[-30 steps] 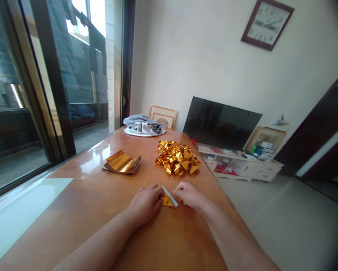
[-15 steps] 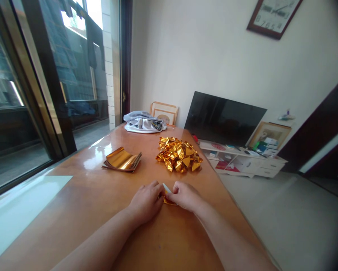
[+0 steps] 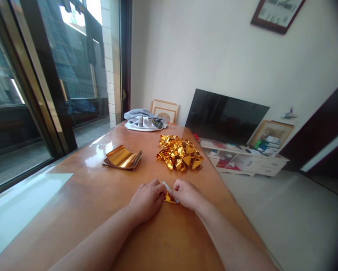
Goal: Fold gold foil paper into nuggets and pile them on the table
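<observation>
right hand (image 3: 187,194) has moved inward, thumb on the gold-and-white folded foil triangle (image 3: 169,198), pinch unclear; leftward, left hand (image 3: 148,197) pinches it

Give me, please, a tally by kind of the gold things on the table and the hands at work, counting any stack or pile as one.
Hands: 2 (left hand, right hand)
Sheet stack: 1
Folded pile: 1
Piece between the hands: 1
Total: 5
</observation>
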`<state>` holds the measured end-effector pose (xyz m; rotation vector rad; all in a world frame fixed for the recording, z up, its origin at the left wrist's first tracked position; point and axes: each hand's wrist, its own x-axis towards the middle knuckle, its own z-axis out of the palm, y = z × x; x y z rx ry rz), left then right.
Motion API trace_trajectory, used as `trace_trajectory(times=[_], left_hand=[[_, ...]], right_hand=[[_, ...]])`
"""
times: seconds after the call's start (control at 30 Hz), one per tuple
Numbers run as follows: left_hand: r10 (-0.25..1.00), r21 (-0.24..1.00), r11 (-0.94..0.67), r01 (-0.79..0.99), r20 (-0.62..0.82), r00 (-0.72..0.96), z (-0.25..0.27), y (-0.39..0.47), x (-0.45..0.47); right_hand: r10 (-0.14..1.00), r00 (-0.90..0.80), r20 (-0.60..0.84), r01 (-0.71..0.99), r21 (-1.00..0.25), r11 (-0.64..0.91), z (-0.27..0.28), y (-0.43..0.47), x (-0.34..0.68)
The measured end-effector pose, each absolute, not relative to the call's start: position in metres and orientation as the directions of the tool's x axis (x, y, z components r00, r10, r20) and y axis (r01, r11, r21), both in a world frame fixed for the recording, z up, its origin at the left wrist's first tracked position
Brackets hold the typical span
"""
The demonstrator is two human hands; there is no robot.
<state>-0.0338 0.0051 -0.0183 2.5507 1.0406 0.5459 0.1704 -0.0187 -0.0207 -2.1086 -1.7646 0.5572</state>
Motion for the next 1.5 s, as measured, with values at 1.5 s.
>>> trace_trajectory(times=[1.5], left_hand=[[0.701, 0.435, -0.695, 0.573, 0.230, 0.676, -0.018, 0.006, -0.036]], right_hand=[[0.997, -0.027, 0.070, 0.770, -0.635, 0.066, -0.023, -0.039, 0.169]])
